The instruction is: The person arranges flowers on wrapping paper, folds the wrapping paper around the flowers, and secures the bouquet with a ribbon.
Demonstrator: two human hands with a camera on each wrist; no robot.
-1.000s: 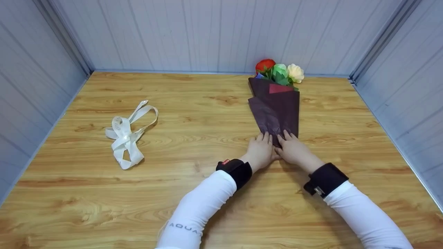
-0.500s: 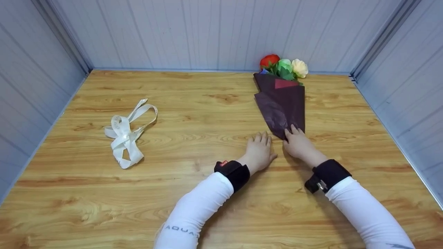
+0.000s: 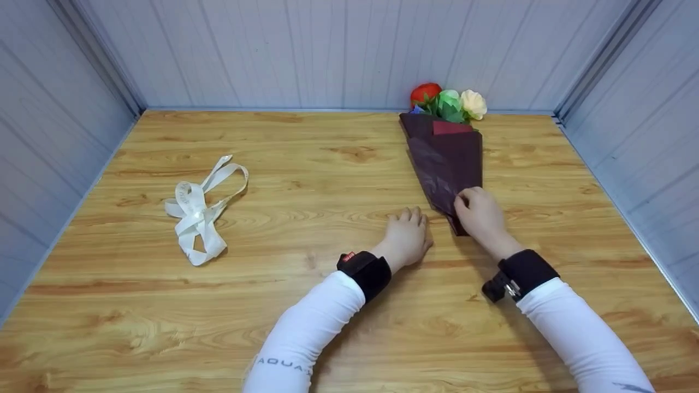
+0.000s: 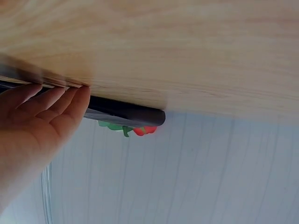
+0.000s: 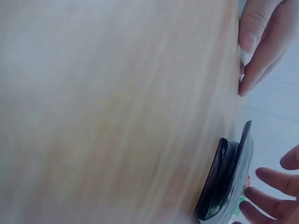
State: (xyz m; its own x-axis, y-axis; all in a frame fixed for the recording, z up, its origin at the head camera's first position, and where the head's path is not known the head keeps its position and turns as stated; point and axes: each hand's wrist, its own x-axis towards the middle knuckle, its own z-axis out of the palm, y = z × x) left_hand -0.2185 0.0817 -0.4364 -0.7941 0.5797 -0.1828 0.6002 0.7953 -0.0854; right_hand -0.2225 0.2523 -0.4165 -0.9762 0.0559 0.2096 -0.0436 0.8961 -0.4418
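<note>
A bouquet wrapped in dark maroon paper lies at the right of the table, its narrow end toward me. From the top show a red flower, a green one and a cream one. My right hand is over the right side of the narrow end; in the right wrist view its loosely bent fingers are beside the wrap's folded layers, not gripping them. Left of the bouquet, my left hand rests its fingertips on the wood, holding nothing.
A white ribbon tied in loose loops lies on the left part of the wooden table. Pale panel walls enclose the table at the back and both sides.
The bouquet has shifted slightly back and right, and its lower end now shows. My left hand has come off the paper onto the table. My right hand has moved right and its fingers have bent.
</note>
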